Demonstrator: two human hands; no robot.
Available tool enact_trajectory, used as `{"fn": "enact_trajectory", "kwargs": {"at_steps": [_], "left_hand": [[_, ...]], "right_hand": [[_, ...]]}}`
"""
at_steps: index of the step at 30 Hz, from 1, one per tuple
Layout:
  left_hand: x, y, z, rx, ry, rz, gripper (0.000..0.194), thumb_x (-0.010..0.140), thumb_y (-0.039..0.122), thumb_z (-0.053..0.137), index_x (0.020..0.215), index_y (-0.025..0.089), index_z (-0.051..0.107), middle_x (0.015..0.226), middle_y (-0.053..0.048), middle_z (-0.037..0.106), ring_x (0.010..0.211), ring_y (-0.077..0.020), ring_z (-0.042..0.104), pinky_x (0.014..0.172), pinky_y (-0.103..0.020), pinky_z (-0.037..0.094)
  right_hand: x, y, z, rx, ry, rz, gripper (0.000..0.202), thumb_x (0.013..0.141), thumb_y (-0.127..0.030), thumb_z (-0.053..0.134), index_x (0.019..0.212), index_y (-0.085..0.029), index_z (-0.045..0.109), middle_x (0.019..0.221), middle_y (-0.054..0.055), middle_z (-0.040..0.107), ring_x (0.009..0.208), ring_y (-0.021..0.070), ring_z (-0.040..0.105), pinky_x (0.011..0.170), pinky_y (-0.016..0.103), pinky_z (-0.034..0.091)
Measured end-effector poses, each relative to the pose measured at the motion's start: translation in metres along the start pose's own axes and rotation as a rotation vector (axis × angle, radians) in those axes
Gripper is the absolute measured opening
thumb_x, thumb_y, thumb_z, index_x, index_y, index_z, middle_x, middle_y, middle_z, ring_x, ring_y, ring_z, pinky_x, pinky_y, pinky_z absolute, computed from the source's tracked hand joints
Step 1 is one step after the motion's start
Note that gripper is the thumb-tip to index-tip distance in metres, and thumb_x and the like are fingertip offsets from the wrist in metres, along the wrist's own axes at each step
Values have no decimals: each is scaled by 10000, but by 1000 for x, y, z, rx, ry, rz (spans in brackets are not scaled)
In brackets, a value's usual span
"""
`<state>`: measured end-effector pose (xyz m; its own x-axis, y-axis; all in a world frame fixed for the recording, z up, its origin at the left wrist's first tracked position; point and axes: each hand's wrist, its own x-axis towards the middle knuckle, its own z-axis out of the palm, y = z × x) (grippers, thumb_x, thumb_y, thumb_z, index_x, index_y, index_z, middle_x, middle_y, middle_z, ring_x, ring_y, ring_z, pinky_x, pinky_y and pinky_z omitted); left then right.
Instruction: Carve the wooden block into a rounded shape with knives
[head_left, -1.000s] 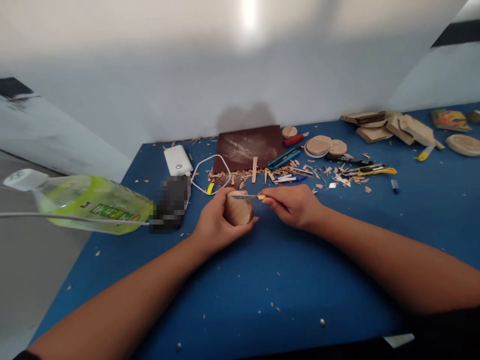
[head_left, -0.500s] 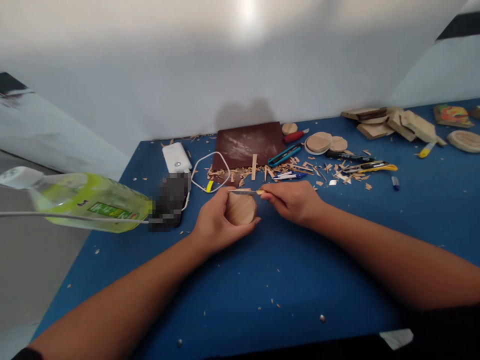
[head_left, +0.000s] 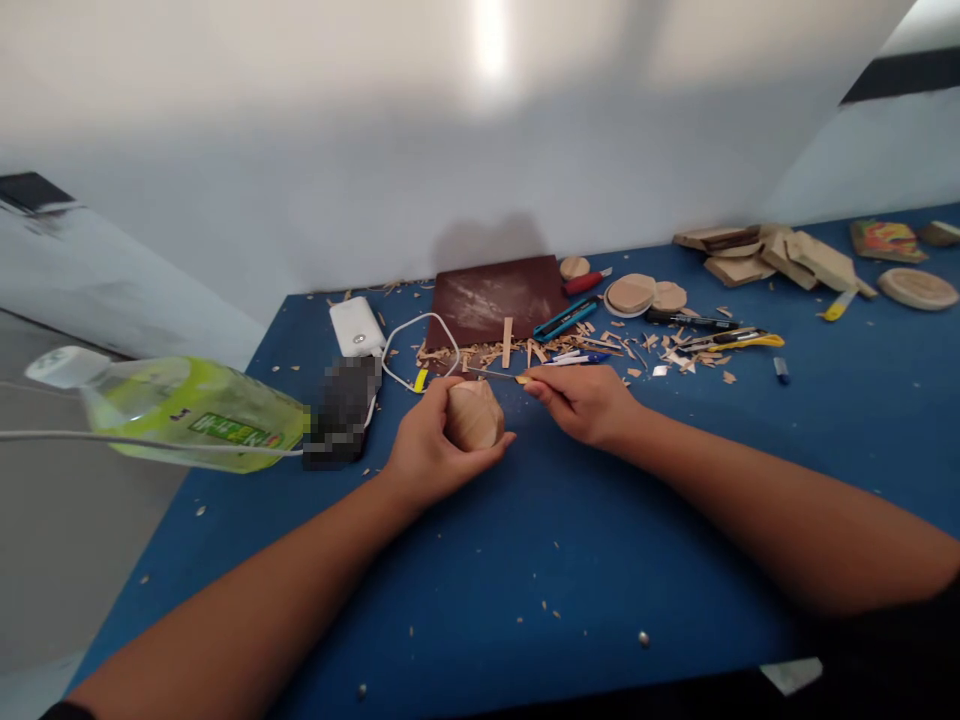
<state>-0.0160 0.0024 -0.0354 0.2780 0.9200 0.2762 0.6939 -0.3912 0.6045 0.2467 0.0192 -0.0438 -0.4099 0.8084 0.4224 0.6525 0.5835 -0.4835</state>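
A rounded wooden block [head_left: 474, 416] with faceted edges is gripped in my left hand [head_left: 431, 437], thumb and fingers around its side. My right hand [head_left: 581, 400] is closed on a knife [head_left: 491, 374] with a thin blade and a light yellowish handle, mostly covered by the fingers. The blade points left, just beyond the block's far edge; whether it touches the wood I cannot tell. Past the hands, wood shavings [head_left: 487, 355] lie in front of a dark red-brown sheet [head_left: 495, 298].
A teal cutter [head_left: 568, 318], red-handled knife [head_left: 587, 282], black marker [head_left: 690, 320] and yellow cutter [head_left: 739, 341] lie beyond my right hand. Wood pieces [head_left: 795, 257] are piled back right. At left are a green-labelled bottle [head_left: 202, 412], white power bank [head_left: 355, 327], blurred dark device [head_left: 341, 410] and cable.
The knife blade has shifted from over the block's top to just past its far edge. The block has tilted slightly in my left hand. The view has also shifted a little.
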Motion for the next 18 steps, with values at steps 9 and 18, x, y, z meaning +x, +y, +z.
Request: {"fn": "enact_trajectory", "kwargs": {"at_steps": [9,18], "left_hand": [[-1,-4,3,36,-24,105,706,735,543,895,1260,239,533,1143,-79,737,998,-286,756,837,-382,597],[1,2,-4,-63,-123,114,713,722,529,905,1251,225,537,1128,-77,731,977,-282,744,840,-387,587]], "right_hand": [[-7,-10,2,78,-44,-105,395,1140,-446,438,1238,-234,756,1032,44,838,883,181,771,748,276,482],[-4,-10,-2,8,-46,-89,446,1146,-489,405,1215,-234,765,997,38,838,850,181,758,689,288,428]]}}
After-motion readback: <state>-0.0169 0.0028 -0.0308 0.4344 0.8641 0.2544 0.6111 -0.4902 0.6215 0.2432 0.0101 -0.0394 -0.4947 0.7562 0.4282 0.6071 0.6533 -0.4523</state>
